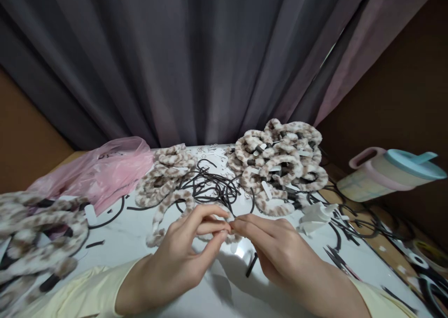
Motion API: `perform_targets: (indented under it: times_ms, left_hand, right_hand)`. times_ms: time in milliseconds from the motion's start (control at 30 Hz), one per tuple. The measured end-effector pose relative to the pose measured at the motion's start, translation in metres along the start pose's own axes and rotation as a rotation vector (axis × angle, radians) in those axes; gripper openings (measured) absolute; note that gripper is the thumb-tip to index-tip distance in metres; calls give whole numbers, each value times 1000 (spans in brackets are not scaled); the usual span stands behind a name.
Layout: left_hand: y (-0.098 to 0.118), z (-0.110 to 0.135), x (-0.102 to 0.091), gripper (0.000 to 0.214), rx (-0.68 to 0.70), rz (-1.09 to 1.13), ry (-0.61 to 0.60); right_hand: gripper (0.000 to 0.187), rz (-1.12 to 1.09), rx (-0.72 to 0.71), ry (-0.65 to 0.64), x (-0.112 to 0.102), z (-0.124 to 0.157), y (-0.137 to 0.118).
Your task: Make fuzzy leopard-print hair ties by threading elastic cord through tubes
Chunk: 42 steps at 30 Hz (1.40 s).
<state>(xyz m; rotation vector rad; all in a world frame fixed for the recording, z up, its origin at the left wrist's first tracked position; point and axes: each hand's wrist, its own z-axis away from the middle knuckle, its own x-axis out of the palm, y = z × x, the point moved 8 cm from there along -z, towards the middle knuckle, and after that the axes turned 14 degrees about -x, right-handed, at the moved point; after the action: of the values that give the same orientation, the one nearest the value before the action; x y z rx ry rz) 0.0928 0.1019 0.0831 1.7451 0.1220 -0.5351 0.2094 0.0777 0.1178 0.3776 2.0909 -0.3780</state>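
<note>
My left hand (184, 250) and my right hand (285, 245) meet fingertip to fingertip above the white table. Both are closed in a pinch, and whatever lies between the fingertips is too small and hidden to name. Just behind them is a fuzzy spotted plush strip (171, 201), curved and partly covered by my hands. A tangle of thin black cords (217, 187) lies beyond. Under my right hand, a short black tube piece (251, 265) rests on the table (122, 248).
Plush rings pile up at back right (287, 155), and more plush pieces (42, 234) lie at left beside a pink plastic bag (115, 169). On the right are a white squeeze bottle (317, 217), pliers (339, 262), scissors (434, 280) and a lidded cup (378, 178). A curtain (210, 66) hangs behind.
</note>
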Motion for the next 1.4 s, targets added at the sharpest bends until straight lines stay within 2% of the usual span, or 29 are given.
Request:
perform_targets:
  times_ms: [200, 433, 567, 700, 900, 1100, 1267, 1400]
  left_hand:
    - [-8, -3, -1, 25, -29, -11, 36]
    - [2, -4, -3, 27, 25, -58, 45]
    - [9, -4, -4, 37, 101, -142, 54]
    - [7, -4, -1, 46, 102, -171, 31]
    - [5, -2, 0, 41, 49, -165, 67]
    - [5, -3, 0, 36, 49, -107, 99]
    - [1, -6, -2, 36, 42, -75, 117]
    - [2, -8, -3, 32, 48, -70, 121]
  right_hand:
    - [36, 95, 1, 4, 10, -1, 0]
    - [35, -204, 85, -5, 7, 1, 17]
    - [33, -257, 102, -11, 2, 1, 19]
    - [34, -209, 80, 4, 3, 1, 17]
    - [35, -40, 2, 68, 4, 2, 6]
    - [38, 137, -16, 12, 10, -2, -3]
    - [37, 220, -23, 90, 10, -2, -4]
    - [35, 175, -4, 144, 12, -1, -1]
